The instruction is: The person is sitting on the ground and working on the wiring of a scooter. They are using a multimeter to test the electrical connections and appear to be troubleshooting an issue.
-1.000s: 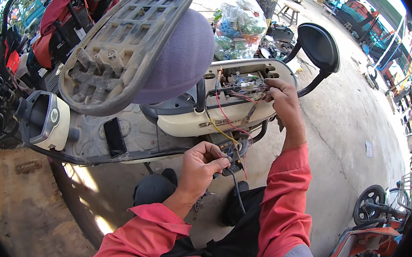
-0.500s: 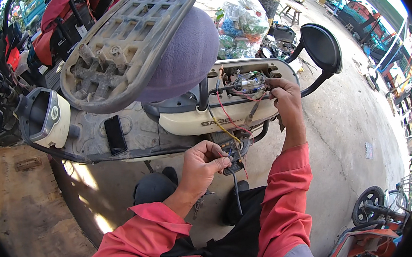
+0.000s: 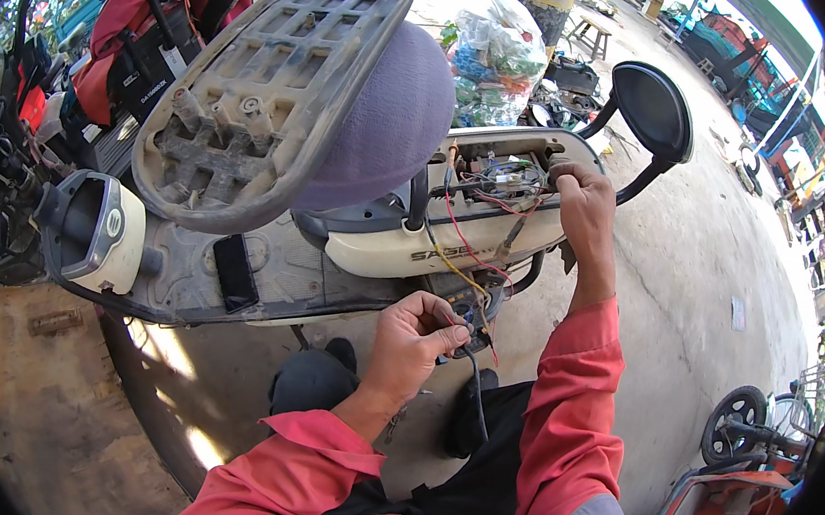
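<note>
A cream electric scooter [image 3: 373, 254] stands side-on before me, its purple-covered seat [image 3: 387, 119] tipped up so the ribbed underside shows. In the open compartment under it lies a tangle of thin wires [image 3: 506, 179]. My right hand [image 3: 588, 198] is closed at the compartment's right end, beside the tangle; what its fingertips hold is hidden. Low in front of the scooter, my left hand [image 3: 414, 343] pinches thin wires at the end of a dark cable [image 3: 479, 405], which hangs down. Red and yellow wires [image 3: 454, 262] run from the compartment down toward this hand.
A black phone [image 3: 234, 272] lies on the footboard. The backrest [image 3: 651, 117] rises behind the compartment on curved arms. A wooden board [image 3: 36, 399] is at lower left. A stuffed plastic bag [image 3: 499, 60] stands beyond the scooter, with vehicle parts [image 3: 730, 492] at lower right.
My right hand has moved slightly right, away from the middle of the wire tangle, and its fingers have curled in. My left hand still pinches the wires, and the view has shifted a little.
</note>
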Action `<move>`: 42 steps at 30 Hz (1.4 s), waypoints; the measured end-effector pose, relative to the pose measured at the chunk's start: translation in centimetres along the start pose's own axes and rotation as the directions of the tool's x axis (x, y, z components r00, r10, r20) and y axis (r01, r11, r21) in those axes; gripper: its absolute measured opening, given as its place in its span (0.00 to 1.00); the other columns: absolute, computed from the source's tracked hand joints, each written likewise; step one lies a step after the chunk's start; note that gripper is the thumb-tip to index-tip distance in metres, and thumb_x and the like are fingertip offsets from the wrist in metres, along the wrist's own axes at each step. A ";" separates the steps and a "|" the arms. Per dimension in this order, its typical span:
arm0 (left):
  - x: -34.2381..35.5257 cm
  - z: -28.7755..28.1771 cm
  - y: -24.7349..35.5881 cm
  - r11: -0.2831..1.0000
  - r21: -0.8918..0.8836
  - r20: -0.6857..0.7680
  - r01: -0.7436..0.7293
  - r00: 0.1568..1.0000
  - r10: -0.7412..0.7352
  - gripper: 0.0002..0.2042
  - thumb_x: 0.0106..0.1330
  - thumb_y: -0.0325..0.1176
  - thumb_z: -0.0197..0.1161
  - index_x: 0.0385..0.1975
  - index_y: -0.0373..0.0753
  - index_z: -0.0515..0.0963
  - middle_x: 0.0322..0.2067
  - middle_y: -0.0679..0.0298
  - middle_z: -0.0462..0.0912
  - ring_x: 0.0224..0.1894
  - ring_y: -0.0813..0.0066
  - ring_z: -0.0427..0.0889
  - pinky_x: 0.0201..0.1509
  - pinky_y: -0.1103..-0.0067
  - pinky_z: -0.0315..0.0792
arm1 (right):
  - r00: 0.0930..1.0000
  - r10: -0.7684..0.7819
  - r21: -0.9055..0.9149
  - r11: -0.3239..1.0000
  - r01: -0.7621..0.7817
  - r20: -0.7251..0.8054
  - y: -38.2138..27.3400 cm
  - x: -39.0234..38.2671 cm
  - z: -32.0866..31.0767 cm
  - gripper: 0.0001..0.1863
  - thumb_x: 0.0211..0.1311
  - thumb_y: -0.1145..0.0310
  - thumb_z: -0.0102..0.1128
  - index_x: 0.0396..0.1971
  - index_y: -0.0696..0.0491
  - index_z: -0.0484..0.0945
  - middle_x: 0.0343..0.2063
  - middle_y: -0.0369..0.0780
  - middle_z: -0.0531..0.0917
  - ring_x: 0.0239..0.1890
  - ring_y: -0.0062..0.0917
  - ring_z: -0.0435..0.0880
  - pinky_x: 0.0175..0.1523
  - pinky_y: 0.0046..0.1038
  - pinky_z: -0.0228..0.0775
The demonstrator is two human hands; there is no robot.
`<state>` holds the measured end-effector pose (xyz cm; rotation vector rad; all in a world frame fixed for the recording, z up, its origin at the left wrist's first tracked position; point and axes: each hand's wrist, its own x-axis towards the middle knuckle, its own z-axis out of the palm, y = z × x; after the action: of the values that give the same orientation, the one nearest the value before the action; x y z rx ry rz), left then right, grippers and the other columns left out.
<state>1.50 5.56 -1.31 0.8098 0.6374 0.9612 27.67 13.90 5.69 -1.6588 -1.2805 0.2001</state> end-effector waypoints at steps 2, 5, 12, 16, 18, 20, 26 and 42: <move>0.0 -0.1 -0.1 1.000 -0.004 -0.003 0.003 1.000 -0.003 0.09 0.59 0.19 0.69 0.34 0.34 0.76 0.28 0.60 0.84 0.30 0.77 0.84 0.31 0.85 0.75 | 0.987 -0.152 0.104 0.984 0.146 0.046 -1.2 0.0 0.7 0.16 0.57 0.71 0.50 0.37 0.63 0.85 0.35 0.49 0.87 0.41 0.36 0.86 0.51 0.30 0.74; 0.1 0.0 -0.2 1.000 -0.011 0.003 0.013 1.000 -0.013 0.09 0.59 0.19 0.69 0.34 0.35 0.76 0.29 0.60 0.84 0.29 0.77 0.84 0.31 0.85 0.75 | 0.951 -0.198 0.050 0.980 0.192 0.236 -1.1 -0.1 1.3 0.16 0.59 0.72 0.51 0.39 0.63 0.85 0.37 0.47 0.87 0.45 0.33 0.83 0.54 0.30 0.71; 0.3 -0.1 -0.1 1.000 -0.009 0.003 0.023 1.000 -0.023 0.08 0.60 0.20 0.69 0.35 0.35 0.76 0.29 0.60 0.84 0.30 0.78 0.84 0.31 0.85 0.75 | 0.920 -0.152 0.000 0.987 0.163 0.361 -1.9 -0.1 1.0 0.16 0.46 0.76 0.50 0.31 0.64 0.86 0.30 0.46 0.87 0.36 0.31 0.83 0.47 0.29 0.75; 0.3 -0.1 0.0 1.000 -0.008 0.006 0.026 1.000 -0.026 0.08 0.60 0.20 0.69 0.35 0.35 0.76 0.29 0.60 0.84 0.30 0.78 0.84 0.31 0.85 0.75 | 0.903 -0.065 0.016 0.998 0.064 0.424 -1.9 0.2 0.7 0.16 0.46 0.78 0.49 0.29 0.65 0.86 0.28 0.45 0.87 0.33 0.27 0.84 0.43 0.27 0.76; 0.3 -0.2 -0.1 1.000 -0.013 0.006 0.026 1.000 -0.026 0.08 0.60 0.19 0.69 0.35 0.34 0.76 0.29 0.60 0.84 0.30 0.78 0.84 0.31 0.85 0.75 | 0.901 -0.026 0.013 1.000 0.022 0.434 -2.0 0.2 0.7 0.16 0.46 0.78 0.49 0.29 0.65 0.86 0.27 0.45 0.87 0.31 0.25 0.84 0.41 0.26 0.76; 0.4 -0.2 0.0 1.000 -0.014 0.004 0.026 1.000 -0.026 0.08 0.60 0.19 0.69 0.35 0.34 0.76 0.29 0.60 0.84 0.30 0.78 0.84 0.31 0.85 0.75 | 0.899 -0.002 0.006 1.000 -0.001 0.438 -2.0 0.4 0.8 0.16 0.46 0.78 0.49 0.28 0.65 0.86 0.26 0.44 0.87 0.29 0.23 0.84 0.39 0.25 0.77; 0.3 -0.4 0.3 0.999 -0.018 -0.022 0.037 0.999 -0.038 0.08 0.60 0.18 0.69 0.34 0.35 0.76 0.28 0.62 0.84 0.29 0.80 0.82 0.31 0.85 0.74 | 0.893 0.002 -0.075 0.997 0.035 0.449 -2.4 0.8 1.1 0.14 0.45 0.73 0.54 0.27 0.61 0.88 0.19 0.48 0.85 0.23 0.28 0.85 0.36 0.28 0.78; 0.1 -0.7 0.6 0.999 -0.036 -0.027 0.021 0.999 -0.022 0.09 0.59 0.17 0.68 0.34 0.35 0.76 0.27 0.64 0.83 0.27 0.82 0.79 0.31 0.86 0.73 | 0.893 0.093 -0.227 0.974 0.011 0.440 -3.8 1.1 1.7 0.12 0.45 0.72 0.54 0.24 0.62 0.85 0.17 0.48 0.82 0.20 0.30 0.81 0.34 0.30 0.75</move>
<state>0.69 6.03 -1.25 0.7575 0.6495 0.9631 24.58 15.63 8.23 -1.9041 -1.6627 0.5058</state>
